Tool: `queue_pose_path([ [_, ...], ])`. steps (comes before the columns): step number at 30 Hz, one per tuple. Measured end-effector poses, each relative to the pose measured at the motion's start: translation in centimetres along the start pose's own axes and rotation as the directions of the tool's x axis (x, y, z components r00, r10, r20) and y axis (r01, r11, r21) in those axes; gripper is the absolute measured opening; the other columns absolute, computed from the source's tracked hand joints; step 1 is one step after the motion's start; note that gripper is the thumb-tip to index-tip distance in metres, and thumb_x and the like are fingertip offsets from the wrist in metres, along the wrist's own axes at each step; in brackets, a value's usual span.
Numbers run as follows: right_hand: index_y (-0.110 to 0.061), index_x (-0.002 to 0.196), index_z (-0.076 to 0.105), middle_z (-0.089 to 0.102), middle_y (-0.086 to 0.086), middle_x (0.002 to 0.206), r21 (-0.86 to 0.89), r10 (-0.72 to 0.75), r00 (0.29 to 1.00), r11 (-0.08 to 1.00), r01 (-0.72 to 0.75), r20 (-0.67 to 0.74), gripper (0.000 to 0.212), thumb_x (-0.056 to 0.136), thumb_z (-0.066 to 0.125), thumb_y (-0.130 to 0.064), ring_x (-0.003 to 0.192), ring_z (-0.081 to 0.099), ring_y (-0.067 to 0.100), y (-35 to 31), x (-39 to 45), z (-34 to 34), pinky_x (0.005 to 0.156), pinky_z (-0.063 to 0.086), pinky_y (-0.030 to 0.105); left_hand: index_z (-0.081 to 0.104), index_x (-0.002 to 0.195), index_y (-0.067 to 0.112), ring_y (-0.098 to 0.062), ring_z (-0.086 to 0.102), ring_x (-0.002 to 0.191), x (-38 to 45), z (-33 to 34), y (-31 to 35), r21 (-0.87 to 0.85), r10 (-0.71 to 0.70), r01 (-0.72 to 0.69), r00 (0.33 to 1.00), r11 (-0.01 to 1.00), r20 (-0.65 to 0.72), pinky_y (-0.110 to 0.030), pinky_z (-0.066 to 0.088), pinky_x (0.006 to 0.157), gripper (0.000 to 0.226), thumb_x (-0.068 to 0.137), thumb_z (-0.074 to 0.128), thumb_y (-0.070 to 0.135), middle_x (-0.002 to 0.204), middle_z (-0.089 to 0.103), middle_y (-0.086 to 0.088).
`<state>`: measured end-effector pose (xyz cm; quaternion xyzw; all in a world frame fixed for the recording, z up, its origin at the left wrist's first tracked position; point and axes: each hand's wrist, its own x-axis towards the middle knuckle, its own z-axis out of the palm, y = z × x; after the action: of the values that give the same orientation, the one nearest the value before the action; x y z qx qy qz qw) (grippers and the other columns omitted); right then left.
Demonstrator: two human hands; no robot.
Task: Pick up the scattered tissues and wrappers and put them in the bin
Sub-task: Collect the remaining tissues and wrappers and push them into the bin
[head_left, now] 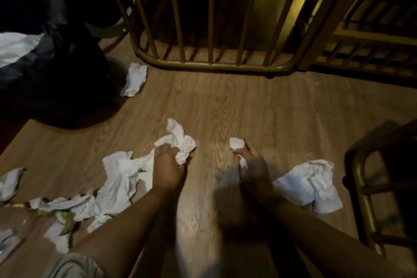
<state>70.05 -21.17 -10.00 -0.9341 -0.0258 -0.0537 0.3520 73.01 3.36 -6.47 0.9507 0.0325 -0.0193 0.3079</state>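
Observation:
Crumpled white tissues lie scattered on the wooden floor [248,106]. My left hand [168,165] is closed on a bunched tissue [179,140] near the middle. My right hand [252,162] grips a small crumpled tissue [237,143]. A large tissue [121,178] lies just left of my left hand, another [311,185] just right of my right hand. One more tissue [135,79] rests farther back beside the black bin bag [45,63] at the upper left. Gold-printed wrappers [65,221] mix with tissues at the lower left.
A brass-coloured barred frame [212,64] stands across the back of the floor. A second metal frame [365,198] is at the right edge. Wooden slatted shelving [372,36] sits at the upper right. The scene is dim.

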Motion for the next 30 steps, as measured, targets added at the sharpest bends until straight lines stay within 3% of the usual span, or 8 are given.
queue_pose_path([
  [7,0.002,0.102,0.068,0.07,0.016,0.097,0.091,-0.048,0.976,0.993,0.069,-0.213,0.049,0.1,0.036,-0.035,0.089,0.068,0.026,-4.1,-2.0,-3.6,0.081,0.053,0.026,0.051,0.126,0.022,-0.01,0.06,0.089,-4.2,0.2,2.5,-0.217,0.126,-0.113,0.991,0.97,0.047,-0.029,0.048,0.08,0.047,0.083,0.069,0.028,0.099,0.064,0.005],
  [11,-0.008,0.112,0.067,0.063,0.001,0.104,0.092,0.179,0.959,0.982,-0.163,-0.219,0.058,0.081,0.032,-0.042,0.099,0.059,0.018,-3.3,-3.9,-7.1,0.09,0.044,0.025,0.05,0.072,0.035,-0.02,0.057,0.075,-5.1,0.2,4.9,-0.125,0.282,-0.278,0.959,0.952,0.02,-0.038,0.044,0.076,0.013,0.08,0.058,0.028,0.072,0.061,0.006],
  [15,-0.014,0.1,0.068,0.061,0.002,0.101,-0.066,0.189,0.919,0.972,-0.225,-0.345,0.033,0.081,0.041,-0.02,0.103,0.058,0.03,1.1,-6.2,-9.1,0.098,0.04,0.039,0.049,0.077,0.036,-0.02,0.052,0.084,-5.7,1.0,6.6,-0.171,0.356,-0.352,0.934,0.92,-0.01,-0.031,0.036,0.089,0.009,0.08,0.055,0.029,0.078,0.053,0.009],
  [18,-0.02,0.105,0.062,0.054,0.012,0.131,-0.211,0.302,0.869,0.89,-0.405,-0.393,0.023,0.093,0.046,-0.032,0.129,0.045,0.035,3.7,-8.4,-8.1,0.11,0.029,0.059,0.067,0.083,0.023,-0.019,0.053,0.099,-6.3,0.7,7.8,-0.236,0.361,-0.372,0.928,0.898,-0.092,-0.022,0.031,0.103,0.01,0.08,0.059,0.029,0.091,0.06,0.008],
  [21,-0.019,0.112,0.059,0.029,0.017,0.154,-0.287,0.41,0.857,0.819,-0.497,-0.313,0.044,0.086,0.061,-0.054,0.146,0.016,0.034,4.8,-9.8,-6.8,0.117,0.003,0.051,0.071,0.088,0.015,-0.018,0.055,0.11,-7.4,-0.1,8.4,-0.347,0.295,-0.343,0.938,0.873,-0.184,-0.031,0.036,0.103,0.019,0.076,0.065,0.029,0.102,0.062,0.006],
  [23,-0.013,0.111,0.059,0.038,0.019,0.148,-0.273,0.347,0.899,0.867,-0.416,-0.266,0.054,0.081,0.063,-0.058,0.142,0.026,0.033,4.5,-9.8,-6.4,0.117,0.012,0.044,0.07,0.083,0.017,-0.006,0.057,0.106,-8.1,-0.7,8.0,-0.456,0.185,-0.255,0.964,0.853,-0.193,-0.021,0.041,0.096,0.01,0.075,0.07,0.023,0.106,0.059,0.009],
  [27,-0.004,0.093,0.065,0.062,0.016,0.107,-0.108,0.242,0.946,0.957,-0.27,-0.216,0.029,0.084,0.054,-0.03,0.104,0.059,0.035,1.8,-8.0,-5.1,0.099,0.035,0.033,0.066,0.096,0.003,0.01,0.055,0.099,-8.6,-1.6,6.0,-0.493,-0.06,-0.07,0.968,0.867,-0.243,-0.001,0.037,0.084,0.018,0.08,0.07,-0.003,0.119,0.053,-0.005],
  [30,-0.013,0.074,0.067,0.065,0.01,0.076,-0.138,0.028,0.984,0.989,-0.053,-0.177,0.028,0.085,0.046,-0.027,0.075,0.065,0.031,-0.8,-6.3,-3.8,0.087,0.041,0.037,0.059,0.093,-0.001,-0.018,0.06,0.085,-9.0,-1.7,4.0,-0.594,-0.311,0.095,0.91,0.799,-0.273,-0.012,0.043,0.08,0.008,0.087,0.061,0.003,0.097,0.062,-0.019],
])
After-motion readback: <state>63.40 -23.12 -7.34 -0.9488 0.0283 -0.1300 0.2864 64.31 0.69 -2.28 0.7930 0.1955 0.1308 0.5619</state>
